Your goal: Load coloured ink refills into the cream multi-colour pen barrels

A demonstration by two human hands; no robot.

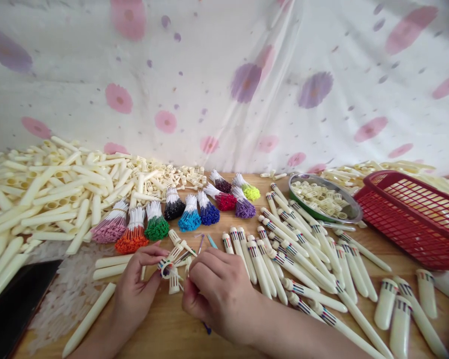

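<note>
My left hand (136,286) pinches a small cream pen core (167,269) with thin refills sticking out of it, just above the wooden table (164,329). My right hand (213,289) is closed beside it, its fingers pinched at the core; what they hold is hidden. A blue tip (207,329) shows under the right hand. Bundles of coloured refills (155,227) lie just beyond both hands: pink, orange, green, black, blue, red, purple and yellow. Loose core pieces (177,239) lie between the bundles and my hands.
A heap of cream pen barrels (41,194) fills the left side. Several assembled multicolour pens (295,259) lie at the right. A metal bowl (324,199) of small cream parts and a red plastic basket (415,214) stand at the back right. A flowered cloth hangs behind.
</note>
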